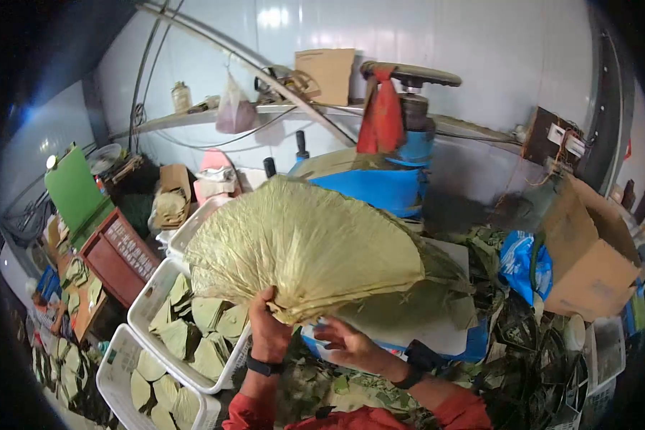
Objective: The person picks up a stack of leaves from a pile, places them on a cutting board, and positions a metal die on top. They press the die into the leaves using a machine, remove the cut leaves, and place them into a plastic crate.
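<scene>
A large fan-shaped bundle of dried lotus leaves (308,240), pale green and folded, spreads out in front of me. My left hand (269,331) grips it at the gathered lower edge, thumb on top and the other fingers hidden underneath. Just below that edge, my right hand (347,345) has its fingers apart and holds nothing. Behind the bundle is a blue machine (380,185) with a black-topped post and a red cloth (382,115) hanging from it. A pale work surface (441,326) lies partly hidden under the leaves.
At left, two white baskets (226,380) (111,369) hold folded leaves. An open cardboard box (588,261) and a blue bag (527,265) are at right, above dark leaf scraps (530,365). A person (50,315) is at the far left by a wooden table.
</scene>
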{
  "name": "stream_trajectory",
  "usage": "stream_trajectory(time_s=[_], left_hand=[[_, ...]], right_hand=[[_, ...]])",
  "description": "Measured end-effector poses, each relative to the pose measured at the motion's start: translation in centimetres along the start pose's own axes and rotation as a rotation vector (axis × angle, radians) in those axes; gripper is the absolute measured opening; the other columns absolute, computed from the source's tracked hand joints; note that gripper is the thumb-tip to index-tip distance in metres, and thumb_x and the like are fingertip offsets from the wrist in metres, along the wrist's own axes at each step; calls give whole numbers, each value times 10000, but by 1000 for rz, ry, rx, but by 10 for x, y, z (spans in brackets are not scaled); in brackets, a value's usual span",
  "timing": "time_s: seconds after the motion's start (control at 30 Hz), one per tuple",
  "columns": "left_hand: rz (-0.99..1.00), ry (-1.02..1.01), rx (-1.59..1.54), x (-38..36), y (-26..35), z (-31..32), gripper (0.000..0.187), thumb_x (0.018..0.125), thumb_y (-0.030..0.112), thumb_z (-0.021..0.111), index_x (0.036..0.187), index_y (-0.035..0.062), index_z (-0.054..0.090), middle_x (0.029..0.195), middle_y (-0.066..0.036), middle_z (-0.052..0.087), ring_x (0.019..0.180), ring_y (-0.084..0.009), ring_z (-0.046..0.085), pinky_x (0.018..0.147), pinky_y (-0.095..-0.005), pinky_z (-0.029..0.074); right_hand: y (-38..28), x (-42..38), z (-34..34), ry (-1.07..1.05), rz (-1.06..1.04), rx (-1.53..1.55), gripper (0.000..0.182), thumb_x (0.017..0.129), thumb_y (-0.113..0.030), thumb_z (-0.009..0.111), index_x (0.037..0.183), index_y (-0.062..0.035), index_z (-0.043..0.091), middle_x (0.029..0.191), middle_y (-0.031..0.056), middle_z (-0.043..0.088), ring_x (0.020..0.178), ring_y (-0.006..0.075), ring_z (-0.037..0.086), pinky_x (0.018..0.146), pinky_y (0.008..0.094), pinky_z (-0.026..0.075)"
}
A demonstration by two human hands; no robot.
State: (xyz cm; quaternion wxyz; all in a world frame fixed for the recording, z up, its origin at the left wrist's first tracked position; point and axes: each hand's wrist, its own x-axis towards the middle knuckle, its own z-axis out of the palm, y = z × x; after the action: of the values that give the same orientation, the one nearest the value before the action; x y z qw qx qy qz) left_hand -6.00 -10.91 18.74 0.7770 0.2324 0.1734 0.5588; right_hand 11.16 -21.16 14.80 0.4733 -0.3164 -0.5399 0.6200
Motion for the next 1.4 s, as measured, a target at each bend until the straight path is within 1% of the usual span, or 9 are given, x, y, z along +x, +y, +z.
stream_trajectory(time_s=[0.2,0.7,0.83,0.97,1.07,1.17,1.23,1.27,1.4], left_hand=[[-26,-183,86,1,-54,40,392,842,185,614,1176,2,522,1120,-103,591,1036,-229,561,927,-369,434],[-146,-413,-94,24,-29,43,602,835,356,615,1326,83,401,1318,-66,471,1215,-270,434,1011,-450,348],[-214,-244,-30,30,-53,22,541,856,351,586,1301,84,437,1293,-55,497,1175,-264,466,990,-447,373],[-359,-202,113,23,-76,-23,479,876,353,572,1251,66,492,1218,-45,556,1114,-237,514,976,-387,395],[-436,164,458,40,-118,-98,390,914,306,525,1211,53,538,1206,-48,569,1097,-202,526,950,-373,413],[-495,-135,344,54,-142,-110,466,950,321,468,1301,18,433,1291,-103,493,1145,-235,498,946,-376,426],[-2,-515,985,55,-143,-94,428,927,303,503,1259,33,477,1181,-75,558,1055,-220,546,900,-353,445],[310,-578,1240,55,-143,-87,410,916,294,520,1237,41,499,1126,-61,590,1010,-212,570,876,-341,455],[-347,-199,726,114,-151,-115,467,846,73,581,1291,31,443,1147,-67,559,910,-183,580,782,-269,469]], right_hand=[[-60,1,-49,431,-157,895,485,875,-301,601,1272,-70,446,1222,92,532,1125,241,516,946,398,433],[-77,-22,-49,508,-699,640,563,837,-271,617,1312,-58,402,1318,84,471,1203,298,458,1016,483,369],[-63,-31,-45,840,-375,588,417,897,-274,542,1250,-60,482,1266,98,517,1175,249,490,1008,414,389],[20,-63,-52,943,-318,-1028,541,789,53,567,1304,-43,435,1292,145,500,1225,262,453,1037,366,350],[94,-76,-62,973,-215,-963,682,722,147,541,1352,-54,378,1331,178,458,1238,287,440,1028,374,346],[90,-77,-83,962,-128,-900,615,775,87,518,1355,-54,369,1274,212,502,1180,325,491,968,395,395],[92,-72,-99,997,-88,-1002,551,818,15,523,1345,-52,377,1233,208,528,1136,326,520,933,388,418],[88,-81,-106,1047,-57,-576,504,847,-33,512,1334,-57,388,1201,194,541,1103,310,532,917,377,425],[46,-154,-109,1106,-117,-57,350,909,-259,507,1189,-49,491,984,109,579,904,228,553,808,340,456]])
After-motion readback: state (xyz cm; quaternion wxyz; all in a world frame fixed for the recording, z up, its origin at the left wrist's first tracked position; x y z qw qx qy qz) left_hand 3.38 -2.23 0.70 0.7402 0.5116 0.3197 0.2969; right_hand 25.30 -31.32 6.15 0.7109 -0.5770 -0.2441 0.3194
